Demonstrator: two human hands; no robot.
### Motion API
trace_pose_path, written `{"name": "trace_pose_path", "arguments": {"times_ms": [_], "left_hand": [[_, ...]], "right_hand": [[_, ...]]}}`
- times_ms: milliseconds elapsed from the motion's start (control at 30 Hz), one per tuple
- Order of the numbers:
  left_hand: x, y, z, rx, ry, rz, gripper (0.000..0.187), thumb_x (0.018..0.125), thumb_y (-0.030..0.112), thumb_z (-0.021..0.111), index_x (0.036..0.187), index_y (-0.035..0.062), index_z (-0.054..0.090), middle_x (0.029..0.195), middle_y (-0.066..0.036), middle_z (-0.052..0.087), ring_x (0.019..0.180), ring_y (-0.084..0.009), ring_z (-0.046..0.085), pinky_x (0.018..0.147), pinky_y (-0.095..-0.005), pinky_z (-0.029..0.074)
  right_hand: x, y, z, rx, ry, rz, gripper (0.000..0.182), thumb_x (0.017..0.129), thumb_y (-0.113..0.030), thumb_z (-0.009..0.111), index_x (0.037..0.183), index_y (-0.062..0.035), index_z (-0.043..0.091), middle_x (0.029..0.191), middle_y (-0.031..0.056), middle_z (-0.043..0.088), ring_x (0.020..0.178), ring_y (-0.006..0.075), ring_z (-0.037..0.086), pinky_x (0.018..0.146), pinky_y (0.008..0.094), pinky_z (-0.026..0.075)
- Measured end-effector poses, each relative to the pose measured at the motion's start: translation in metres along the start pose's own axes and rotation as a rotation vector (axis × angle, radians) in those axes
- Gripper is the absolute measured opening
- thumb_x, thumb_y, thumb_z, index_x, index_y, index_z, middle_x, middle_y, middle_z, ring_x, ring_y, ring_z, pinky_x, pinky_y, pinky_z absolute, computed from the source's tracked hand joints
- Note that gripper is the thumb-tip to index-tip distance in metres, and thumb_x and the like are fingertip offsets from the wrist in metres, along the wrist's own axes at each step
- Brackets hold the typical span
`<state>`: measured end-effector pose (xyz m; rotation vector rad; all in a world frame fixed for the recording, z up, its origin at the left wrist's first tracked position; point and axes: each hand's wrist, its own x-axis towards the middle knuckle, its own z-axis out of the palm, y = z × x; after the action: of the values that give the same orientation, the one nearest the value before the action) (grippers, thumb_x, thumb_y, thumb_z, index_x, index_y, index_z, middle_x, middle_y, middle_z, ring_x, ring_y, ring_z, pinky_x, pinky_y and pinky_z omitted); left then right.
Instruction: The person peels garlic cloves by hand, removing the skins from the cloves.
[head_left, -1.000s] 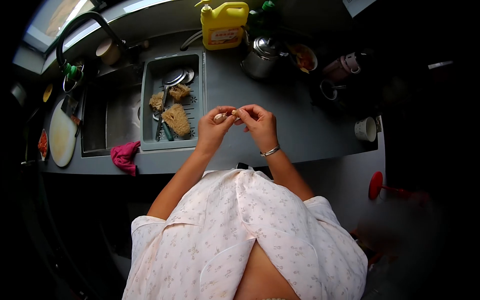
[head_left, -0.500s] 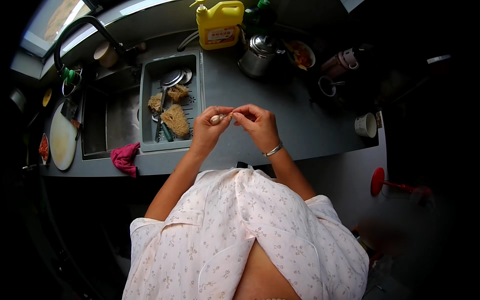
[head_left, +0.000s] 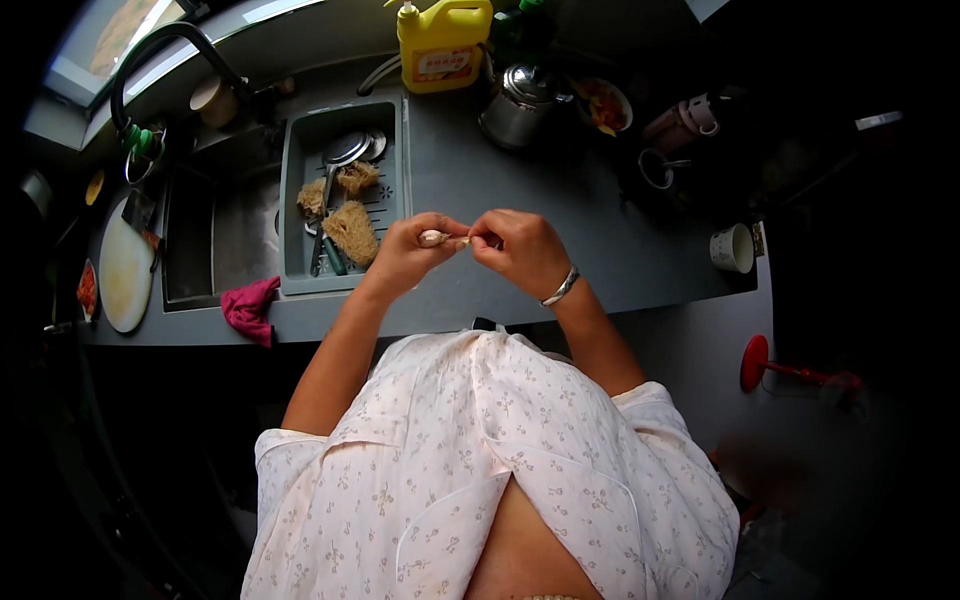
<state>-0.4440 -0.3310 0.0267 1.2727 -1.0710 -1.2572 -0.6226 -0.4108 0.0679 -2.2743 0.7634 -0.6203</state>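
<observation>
Above the front part of the counter, my left hand [head_left: 412, 250] is closed around pale garlic [head_left: 432, 238], part of it showing between thumb and fingers. The fingertips of my right hand [head_left: 518, 248] meet those of my left and pinch at a small pale garlic clove [head_left: 466, 240] there. The fingers cover most of that clove. A bracelet [head_left: 562, 287] circles my right wrist.
A grey drain tray [head_left: 291, 200] to the left holds loofah pieces [head_left: 351, 233], a ladle and other utensils. Beyond it are the sink [head_left: 225, 290] and a white cutting board [head_left: 127, 275]. A yellow jug [head_left: 445, 40], a steel pot [head_left: 515, 115] and a paper cup [head_left: 732, 248] stand on the counter.
My right hand has turned, with its fingers curled in more at the clove. My left hand has shifted slightly left, still around the garlic. The view has tilted a little.
</observation>
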Motion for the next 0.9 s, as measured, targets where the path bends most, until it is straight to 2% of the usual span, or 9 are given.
{"name": "trace_pose_path", "arguments": {"times_ms": [67, 133, 167, 233, 300, 333, 500, 633, 900], "left_hand": [[-0.002, 0.009, 0.001, -0.039, -0.049, -0.104, 0.019, 0.085, 0.006, 0.069, 0.102, -0.0013, 0.066, 0.084, 0.0, 0.062, 0.063, -0.0016, 0.051, 0.052, -0.0169, 0.04], [-0.003, 0.009, 0.002, -0.169, -0.026, -0.144, 0.022, 0.086, 0.009, 0.068, 0.105, -0.0009, 0.065, 0.08, 0.001, 0.06, 0.059, -0.0017, 0.048, 0.048, -0.0173, 0.037], [-0.004, 0.01, 0.003, -0.299, -0.003, -0.183, 0.025, 0.086, 0.012, 0.068, 0.108, -0.0005, 0.064, 0.077, 0.002, 0.058, 0.055, -0.0017, 0.045, 0.045, -0.0177, 0.034], [-0.003, 0.012, 0.008, -0.402, 0.026, -0.236, 0.03, 0.087, 0.014, 0.067, 0.112, -0.0008, 0.062, 0.076, 0.001, 0.058, 0.054, -0.0025, 0.045, 0.044, -0.0174, 0.034], [0.002, 0.008, 0.013, -0.561, 0.04, -0.328, 0.04, 0.089, 0.019, 0.066, 0.121, -0.0019, 0.055, 0.079, -0.001, 0.058, 0.054, -0.0032, 0.045, 0.043, -0.0168, 0.034], [0.006, 0.004, 0.015, -0.564, 0.063, -0.334, 0.04, 0.089, 0.019, 0.066, 0.121, -0.0019, 0.055, 0.079, -0.001, 0.058, 0.054, -0.0032, 0.045, 0.043, -0.0168, 0.034], [0.035, -0.031, 0.027, -1.215, 0.235, -0.473, 0.025, 0.092, 0.023, 0.061, 0.104, 0.0008, 0.057, 0.076, -0.002, 0.052, 0.053, -0.0047, 0.043, 0.039, -0.0161, 0.033], [0.043, -0.044, 0.031, -1.262, 0.328, -0.494, 0.018, 0.094, 0.022, 0.058, 0.094, 0.0047, 0.056, 0.073, -0.002, 0.053, 0.053, -0.0058, 0.045, 0.038, -0.0175, 0.034], [0.039, -0.031, 0.042, -1.052, 0.517, -0.398, 0.012, 0.088, 0.013, 0.062, 0.091, 0.0045, 0.055, 0.073, -0.002, 0.054, 0.052, -0.0077, 0.047, 0.038, -0.0198, 0.036]], "right_hand": [[-0.001, 0.003, 0.002, -0.016, -0.017, 0.002, 0.009, 0.076, -0.012, 0.067, 0.078, -0.0033, 0.066, 0.073, 0.0119, 0.066, 0.064, 0.0244, 0.065, 0.06, 0.0326, 0.052], [-0.002, 0.009, 0.006, 0.245, -0.022, 0.106, 0.008, 0.082, -0.008, 0.065, 0.083, 0.0002, 0.064, 0.071, 0.0066, 0.065, 0.059, 0.0129, 0.064, 0.054, 0.0247, 0.052], [-0.002, 0.009, 0.008, 0.255, -0.035, 0.097, 0.008, 0.082, -0.008, 0.065, 0.083, 0.0002, 0.064, 0.071, 0.0066, 0.065, 0.059, 0.0129, 0.064, 0.054, 0.0247, 0.052], [-0.002, 0.008, 0.013, 0.641, -0.001, 0.461, 0.013, 0.084, -0.011, 0.064, 0.085, 0.0011, 0.063, 0.071, 0.0076, 0.066, 0.058, 0.0148, 0.066, 0.05, 0.0253, 0.052], [0.001, 0.014, 0.018, 0.704, -0.002, 0.538, 0.013, 0.085, -0.011, 0.064, 0.087, 0.0018, 0.063, 0.072, 0.0068, 0.065, 0.057, 0.0139, 0.065, 0.048, 0.0237, 0.051], [0.002, 0.017, 0.021, 0.754, 0.027, 0.626, 0.014, 0.086, -0.012, 0.063, 0.088, 0.0024, 0.062, 0.072, 0.0059, 0.064, 0.055, 0.0129, 0.064, 0.046, 0.0222, 0.051], [0.017, 0.03, 0.035, 0.818, 0.091, 0.728, 0.015, 0.086, -0.013, 0.063, 0.087, 0.0023, 0.062, 0.07, 0.006, 0.064, 0.052, 0.0118, 0.063, 0.045, 0.0216, 0.05], [0.023, 0.035, 0.041, 0.766, 0.087, 0.734, 0.015, 0.085, -0.013, 0.063, 0.088, 0.0026, 0.062, 0.069, 0.0061, 0.064, 0.051, 0.011, 0.062, 0.043, 0.0213, 0.05], [0.02, 0.035, 0.043, 0.84, 0.081, 0.725, 0.016, 0.087, -0.014, 0.063, 0.09, 0.0015, 0.06, 0.071, 0.006, 0.063, 0.052, 0.0106, 0.061, 0.044, 0.021, 0.05]]}}
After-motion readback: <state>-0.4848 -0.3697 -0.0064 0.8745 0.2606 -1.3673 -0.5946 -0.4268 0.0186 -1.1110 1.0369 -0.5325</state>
